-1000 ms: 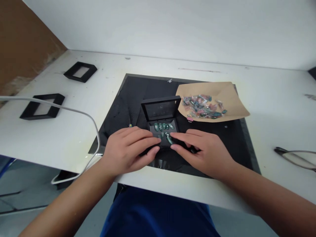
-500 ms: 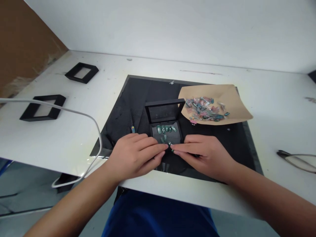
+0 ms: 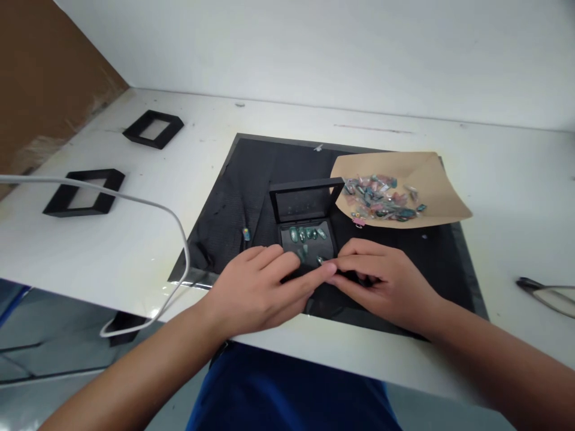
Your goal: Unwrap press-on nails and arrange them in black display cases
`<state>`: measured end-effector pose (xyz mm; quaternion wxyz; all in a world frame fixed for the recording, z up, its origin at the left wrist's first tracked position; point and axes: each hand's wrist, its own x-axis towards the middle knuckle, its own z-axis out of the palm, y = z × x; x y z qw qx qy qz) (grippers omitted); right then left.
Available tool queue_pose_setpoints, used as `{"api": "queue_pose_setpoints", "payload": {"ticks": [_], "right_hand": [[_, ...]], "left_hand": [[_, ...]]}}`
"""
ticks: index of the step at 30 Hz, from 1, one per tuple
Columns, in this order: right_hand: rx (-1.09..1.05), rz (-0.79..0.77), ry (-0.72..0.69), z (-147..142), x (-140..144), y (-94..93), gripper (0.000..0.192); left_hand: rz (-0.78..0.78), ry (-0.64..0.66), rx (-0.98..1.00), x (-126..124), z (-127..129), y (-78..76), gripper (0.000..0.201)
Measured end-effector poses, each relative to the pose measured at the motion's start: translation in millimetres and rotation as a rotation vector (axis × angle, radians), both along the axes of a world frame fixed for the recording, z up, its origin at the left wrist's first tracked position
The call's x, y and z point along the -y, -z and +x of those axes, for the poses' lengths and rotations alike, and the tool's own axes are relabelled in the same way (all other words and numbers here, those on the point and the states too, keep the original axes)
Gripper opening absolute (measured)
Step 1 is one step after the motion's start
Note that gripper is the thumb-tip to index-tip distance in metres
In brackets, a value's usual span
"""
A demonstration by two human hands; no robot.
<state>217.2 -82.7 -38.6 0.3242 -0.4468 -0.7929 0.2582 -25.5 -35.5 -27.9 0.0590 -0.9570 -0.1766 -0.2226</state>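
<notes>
A black hinged case (image 3: 332, 240) stands with its windowed lid (image 3: 302, 203) tilted up. Along the back of its base lies a row of green press-on nails (image 3: 302, 234), with a few more pieces (image 3: 302, 254) in front. Over the near left corner is my left hand (image 3: 269, 287), index finger stretched out to my right fingertips, the others curled, nothing visible in it. My right hand (image 3: 381, 278) is closed in a pinch at the near right corner. A single green press-on nail (image 3: 320, 260) shows at its fingertips, partly hidden by the fingers.
Brown paper (image 3: 444, 191) behind my right hand bears many small wrapped nails (image 3: 381, 197). A black mat (image 3: 251, 161) lies underneath. Two black frames (image 3: 153, 129) are at the left, a white cable (image 3: 173, 218) crosses there, and glasses (image 3: 545, 293) lie at the right edge.
My left index finger has stretched rightward to the right fingertips, out of its earlier pinch shape. The nail between the hands has shifted slightly right. The whole view has moved a little.
</notes>
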Motion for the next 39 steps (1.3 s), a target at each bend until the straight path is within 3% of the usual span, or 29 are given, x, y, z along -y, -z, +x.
{"api": "queue_pose_setpoints", "payload": {"ticks": [5, 9, 22, 27, 35, 39], "right_hand": [[-0.028, 0.004, 0.043, 1, -1, -0.8, 0.008], [-0.037, 0.025, 0.050, 2, -1, -1.7, 0.007], [0.062, 0.168, 0.052, 2, -1, -5.4, 0.011], [0.086, 0.130, 0.127, 1, -1, -7.8, 0.008], [0.155, 0.051, 0.204, -5, 4, -6.8, 0.008], [0.209, 0.068, 0.222, -10, 7, -6.4, 0.010]], "left_hand": [[0.029, 0.001, -0.025, 3, 0, 1.4, 0.040], [0.132, -0.058, -0.097, 6, 0, 4.9, 0.053], [0.029, -0.127, -0.100, 6, 2, 7.8, 0.041], [-0.011, -0.170, -0.098, 7, 2, 8.6, 0.037], [0.073, -0.199, -0.114, 4, 0, 6.8, 0.050], [0.120, -0.154, -0.144, 4, -1, 6.8, 0.053]]}}
